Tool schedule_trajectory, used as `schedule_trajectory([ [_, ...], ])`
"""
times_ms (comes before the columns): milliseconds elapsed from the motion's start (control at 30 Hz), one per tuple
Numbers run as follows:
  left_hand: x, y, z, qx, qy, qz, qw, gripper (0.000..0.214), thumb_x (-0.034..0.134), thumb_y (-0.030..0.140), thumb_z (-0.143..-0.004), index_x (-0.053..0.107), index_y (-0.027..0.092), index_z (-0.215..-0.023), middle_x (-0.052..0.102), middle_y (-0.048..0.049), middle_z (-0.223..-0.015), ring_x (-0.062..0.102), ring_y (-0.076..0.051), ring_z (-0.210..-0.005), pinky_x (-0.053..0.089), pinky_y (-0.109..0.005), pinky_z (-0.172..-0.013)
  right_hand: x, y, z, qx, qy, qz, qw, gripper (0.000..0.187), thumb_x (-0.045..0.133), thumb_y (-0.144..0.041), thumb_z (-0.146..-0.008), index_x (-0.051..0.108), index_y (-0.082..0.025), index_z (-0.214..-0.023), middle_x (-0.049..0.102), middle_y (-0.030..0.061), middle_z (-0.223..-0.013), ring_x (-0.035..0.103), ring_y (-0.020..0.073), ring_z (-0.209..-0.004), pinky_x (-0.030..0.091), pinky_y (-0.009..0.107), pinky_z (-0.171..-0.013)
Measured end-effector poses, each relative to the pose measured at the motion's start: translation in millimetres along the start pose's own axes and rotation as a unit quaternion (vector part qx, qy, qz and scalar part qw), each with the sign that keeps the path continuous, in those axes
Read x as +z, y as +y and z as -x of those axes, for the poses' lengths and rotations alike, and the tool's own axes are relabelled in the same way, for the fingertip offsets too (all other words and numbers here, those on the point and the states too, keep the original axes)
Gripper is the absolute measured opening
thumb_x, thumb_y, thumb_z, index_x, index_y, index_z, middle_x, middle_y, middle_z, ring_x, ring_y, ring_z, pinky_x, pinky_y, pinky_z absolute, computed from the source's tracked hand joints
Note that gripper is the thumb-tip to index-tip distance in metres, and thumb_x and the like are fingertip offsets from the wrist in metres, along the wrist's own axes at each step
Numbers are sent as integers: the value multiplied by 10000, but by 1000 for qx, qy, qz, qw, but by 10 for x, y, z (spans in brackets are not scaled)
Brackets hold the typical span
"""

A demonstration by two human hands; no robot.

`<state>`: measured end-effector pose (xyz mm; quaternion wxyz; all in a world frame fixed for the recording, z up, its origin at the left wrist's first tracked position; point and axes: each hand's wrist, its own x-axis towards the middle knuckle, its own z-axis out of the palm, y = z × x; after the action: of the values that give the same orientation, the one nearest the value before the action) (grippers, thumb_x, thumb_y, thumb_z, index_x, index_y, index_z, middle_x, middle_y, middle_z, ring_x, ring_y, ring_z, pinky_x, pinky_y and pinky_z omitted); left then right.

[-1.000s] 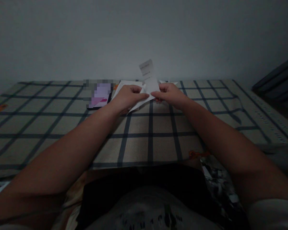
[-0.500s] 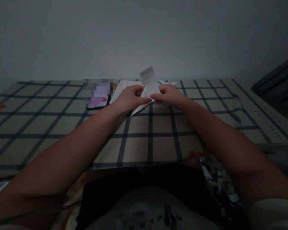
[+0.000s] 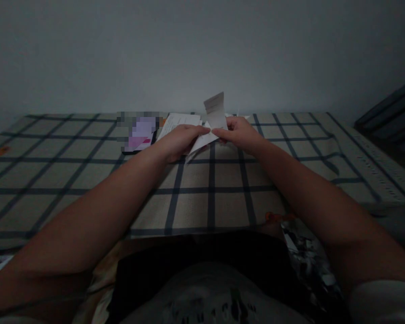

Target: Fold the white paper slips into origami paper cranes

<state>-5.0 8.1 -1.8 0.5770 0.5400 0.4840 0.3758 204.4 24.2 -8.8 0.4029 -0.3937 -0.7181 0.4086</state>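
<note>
A small folded white paper (image 3: 213, 118) with faint print is held just above a checked cloth (image 3: 209, 189). My left hand (image 3: 178, 141) pinches its left side with thumb and fingers closed. My right hand (image 3: 238, 131) pinches the right side, fingers curled round the fold. A flap of the paper stands up above my right hand, and a pointed corner hangs down between the hands.
A white printed sheet (image 3: 178, 121) lies flat behind my left hand. A phone with a lit purple screen (image 3: 140, 135) rests to its left. A plain wall rises behind the cloth. A dark edge of furniture (image 3: 391, 117) shows at the far right.
The upright flap has shifted to the right and leans more over my right hand. My left fingertips have slid toward the middle of the paper. Both hands keep their pinch.
</note>
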Motion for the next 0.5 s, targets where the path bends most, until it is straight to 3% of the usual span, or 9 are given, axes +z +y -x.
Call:
schedule_trajectory([
  [267, 22, 69, 93, 33, -18, 38, 999, 161, 815, 194, -766, 759, 150, -910, 765, -44, -799, 670, -123, -657, 499, -232, -637, 14, -13, 8, -1, 1, 15, 1000, 202, 784, -282, -893, 705, -139, -774, 650, -16, -626, 568, 86, -580, 394, 206, -536],
  [500, -9, 15, 21, 75, 3, 17, 997, 240, 835, 205, -726, 770, 169, -954, 792, -44, -865, 678, -135, -696, 516, -255, -672, 43, -97, 34, 72, -12, -28, 997, 194, 712, -223, -973, 692, -135, -801, 681, -7, -663, 597, 76, -558, 459, 188, -527],
])
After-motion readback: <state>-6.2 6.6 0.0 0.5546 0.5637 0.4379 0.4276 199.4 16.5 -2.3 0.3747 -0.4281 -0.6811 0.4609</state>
